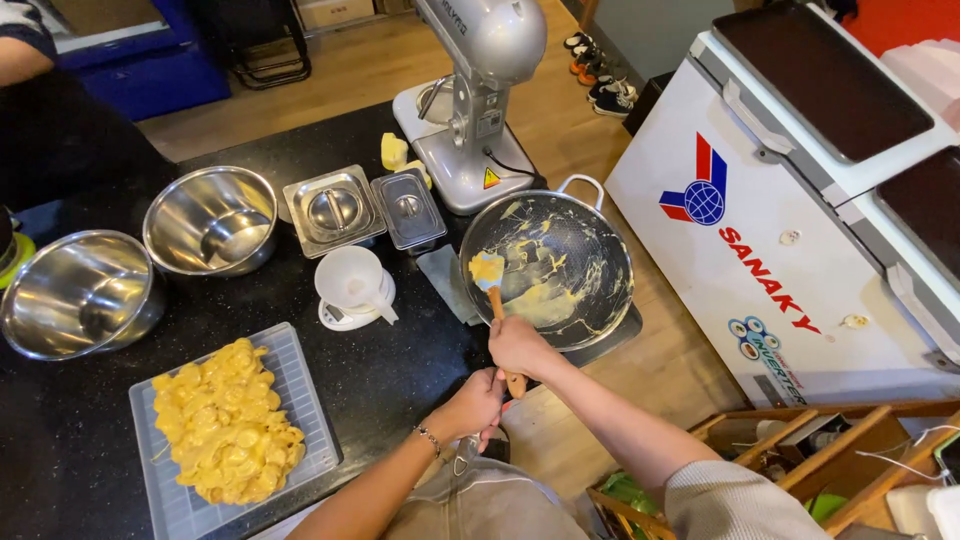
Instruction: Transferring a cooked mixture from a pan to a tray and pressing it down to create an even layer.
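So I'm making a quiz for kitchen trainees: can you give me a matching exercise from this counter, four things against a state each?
Things:
1. dark round wok pan
2. clear ridged plastic tray
3. shiny steel mixing bowl
4. wooden-handled spatula

States:
a. empty
b. heaped with yellow pieces
c. smeared with yellow batter
d. gripped by the right hand

Pairs: 1-c, 2-b, 3-a, 4-d

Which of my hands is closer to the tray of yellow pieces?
Left. Your left hand is at the counter edge, just right of the tray. Your right hand is farther right, holding the spatula over the pan.
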